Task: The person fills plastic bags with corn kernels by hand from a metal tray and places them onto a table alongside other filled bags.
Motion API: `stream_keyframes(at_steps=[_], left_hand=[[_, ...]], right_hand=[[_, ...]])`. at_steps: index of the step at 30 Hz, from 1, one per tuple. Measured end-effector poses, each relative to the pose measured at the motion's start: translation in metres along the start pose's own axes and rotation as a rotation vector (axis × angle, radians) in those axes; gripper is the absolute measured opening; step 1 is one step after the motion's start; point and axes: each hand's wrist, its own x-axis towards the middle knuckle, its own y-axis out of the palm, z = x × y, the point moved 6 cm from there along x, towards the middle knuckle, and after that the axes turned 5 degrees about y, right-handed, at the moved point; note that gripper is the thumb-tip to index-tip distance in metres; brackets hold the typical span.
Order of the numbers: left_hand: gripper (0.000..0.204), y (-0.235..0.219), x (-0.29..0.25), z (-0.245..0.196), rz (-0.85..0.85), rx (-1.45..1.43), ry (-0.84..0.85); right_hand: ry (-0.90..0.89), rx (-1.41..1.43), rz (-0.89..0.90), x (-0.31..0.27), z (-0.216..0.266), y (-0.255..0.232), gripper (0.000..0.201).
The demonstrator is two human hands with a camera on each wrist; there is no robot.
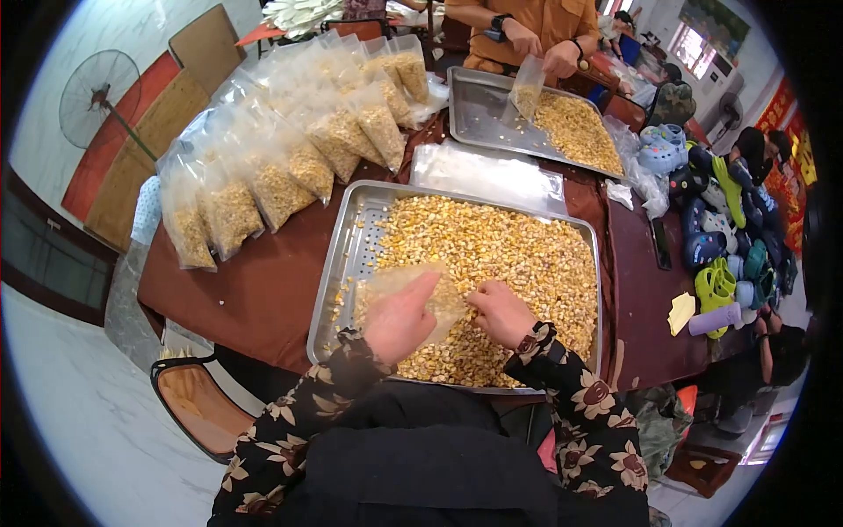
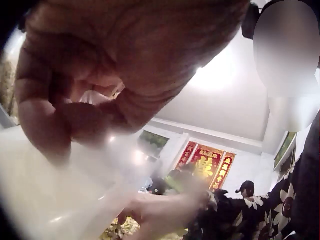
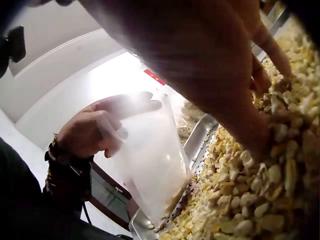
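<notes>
My left hand (image 1: 399,321) grips a clear plastic bag (image 1: 421,290) by its upper part, its fingers curled on the film. In the right wrist view the bag (image 3: 150,155) hangs down to the tray's edge, with a few kernels low in it. My right hand (image 1: 502,314) reaches into the dried corn kernels (image 1: 527,255) beside the bag. Its fingers (image 3: 272,52) and thumb point down into the kernels, spread apart, with the tips partly buried. The corn lies in a perforated metal tray (image 1: 323,299) in front of me, whose left part shows bare holes.
Filled bags of corn (image 1: 281,180) stand crowded at the table's left. Flat empty bags (image 1: 487,176) lie behind my tray. Across the table, a person in orange (image 1: 527,35) holds a bag over a second tray (image 1: 487,132). Clogs (image 1: 716,285) and a phone (image 1: 660,243) are at the right.
</notes>
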Motion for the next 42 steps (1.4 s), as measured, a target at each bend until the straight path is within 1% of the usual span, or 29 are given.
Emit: stream_keyframes(at_steps=[1,2,4,5,8,9,10,12,14,16,17,18,20,21,22,24,25,28,29,30,32,33,34,35,36,37,40,41,42], left_hand=[[0.054,0.006,0.002,-0.001,0.017,0.015,0.017],[0.053,0.011,0.003,-0.002,0.033,0.031,0.034],[0.055,0.024,0.006,0.003,0.053,0.005,0.04],[0.057,0.03,0.007,0.005,0.071,-0.02,0.041],[0.057,0.037,0.01,0.006,0.073,-0.048,0.062],[0.057,0.039,0.011,0.007,0.074,-0.049,0.064],[0.057,0.04,0.011,0.007,0.069,-0.05,0.068],[0.057,0.042,0.012,0.007,0.067,-0.051,0.075],[0.058,0.041,0.013,0.007,0.068,-0.09,0.09],[0.058,0.038,0.014,0.004,0.08,-0.126,0.075],[0.058,0.037,0.013,0.005,0.091,-0.161,0.057],[0.058,0.037,0.012,0.007,0.091,-0.161,0.056],[0.06,0.036,0.01,0.01,0.056,-0.106,0.07],[0.06,0.036,0.01,0.012,0.054,-0.108,0.07],[0.061,0.038,0.011,0.014,0.063,-0.102,0.077],[0.062,0.039,0.01,0.014,0.074,-0.1,0.086],[0.064,0.039,0.01,0.014,0.084,-0.099,0.078],[0.067,0.04,0.009,0.014,0.11,-0.097,0.063],[0.068,0.041,0.008,0.014,0.119,-0.095,0.056],[0.068,0.041,0.008,0.014,0.122,-0.095,0.058],[0.068,0.042,0.008,0.014,0.127,-0.092,0.055],[0.068,0.042,0.008,0.015,0.127,-0.091,0.055],[0.068,0.041,0.008,0.014,0.125,-0.096,0.058],[0.069,0.04,0.007,0.013,0.123,-0.102,0.062],[0.069,0.038,0.007,0.012,0.121,-0.101,0.063],[0.069,0.037,0.007,0.01,0.123,-0.115,0.059],[0.069,0.038,0.006,0.012,0.107,-0.119,0.069],[0.069,0.039,0.006,0.013,0.094,-0.107,0.088],[0.069,0.04,0.006,0.014,0.094,-0.108,0.088]], right_hand=[[0.016,0.088,-0.029,0.0,-0.006,0.0,0.02],[0.02,0.087,-0.031,-0.001,-0.011,0.001,0.02],[0.182,0.267,-0.065,0.001,-0.025,-0.004,0.015],[0.184,0.268,-0.067,0.002,-0.026,-0.007,0.015],[0.274,0.494,-0.068,0.006,-0.034,-0.019,0.018],[0.299,0.598,-0.045,0.008,-0.032,-0.02,0.021],[0.3,0.599,-0.046,0.009,-0.026,-0.023,0.021],[0.241,0.745,-0.028,0.012,-0.009,-0.027,0.023],[0.217,0.778,-0.007,0.014,0.005,-0.028,0.025],[0.222,0.851,0.107,0.011,0.028,-0.044,0.025],[0.221,0.742,0.044,0.013,0.018,-0.045,0.031],[0.221,0.741,0.046,0.012,0.01,-0.044,0.031],[0.039,0.428,-0.052,0.01,0.001,-0.05,0.04],[0.018,0.188,-0.059,0.004,-0.002,-0.049,0.057],[0.018,0.187,-0.057,-0.002,-0.005,-0.048,0.057],[0.094,-0.122,0.082,-0.013,-0.01,-0.041,0.075],[0.163,-0.121,0.176,-0.017,-0.013,-0.036,0.087],[0.144,-0.107,0.244,-0.025,-0.01,-0.023,0.087],[0.085,-0.149,0.14,-0.029,-0.01,-0.015,0.082],[0.089,-0.147,0.139,-0.028,-0.011,-0.013,0.082],[0.171,0.059,0.144,-0.024,-0.014,-0.011,0.068],[0.207,0.198,0.087,-0.024,-0.016,-0.012,0.047],[0.206,0.198,0.086,-0.021,-0.025,-0.004,0.047],[0.184,0.216,0.042,-0.016,-0.039,0.006,0.039],[0.161,0.233,-0.002,-0.013,-0.041,0.004,0.032],[0.184,0.328,-0.034,-0.012,-0.044,0.004,0.021],[0.195,0.365,-0.071,-0.008,-0.039,-0.009,0.018],[0.24,0.391,-0.046,-0.007,-0.036,-0.013,0.017],[0.24,0.389,-0.046,-0.004,-0.028,-0.02,0.017]])
